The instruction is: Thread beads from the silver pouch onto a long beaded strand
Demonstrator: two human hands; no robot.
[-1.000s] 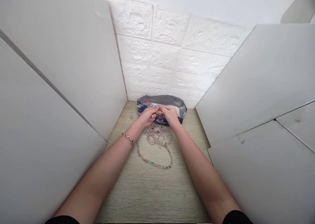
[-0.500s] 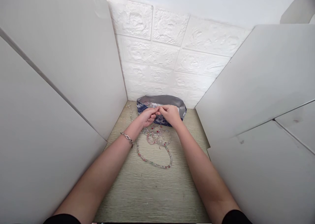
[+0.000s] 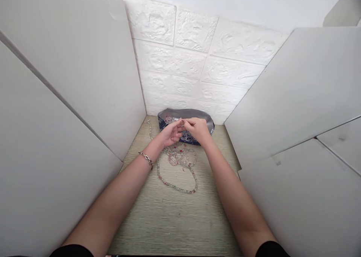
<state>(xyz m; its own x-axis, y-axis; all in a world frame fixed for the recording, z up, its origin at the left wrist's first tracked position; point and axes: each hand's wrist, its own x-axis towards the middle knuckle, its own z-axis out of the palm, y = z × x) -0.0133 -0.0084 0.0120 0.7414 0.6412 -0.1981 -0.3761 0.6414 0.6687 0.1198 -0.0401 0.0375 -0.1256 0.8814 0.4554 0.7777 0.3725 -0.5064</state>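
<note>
My left hand and my right hand meet fingertip to fingertip over a blue patterned pouch with a silvery lining. Both are closed in a pinch, and whatever lies between the fingertips is too small to make out. Inside the pouch's open mouth, some small pinkish and clear beads show beyond my left fingers. Just below my hands, a long string of beads in pale green, pink and red lies on the surface, looped and heaped near the pouch. Part of it runs behind my left hand and wrist.
The pouch stands against a white brick-textured wall at the back of a wood-grained surface. White panels rise close on the left and the right. A silver chain bracelet circles my left wrist.
My right hand has turned slightly, its knuckles a little higher. My left fingers have spread a bit under the pinch. The bead string lies as before.
</note>
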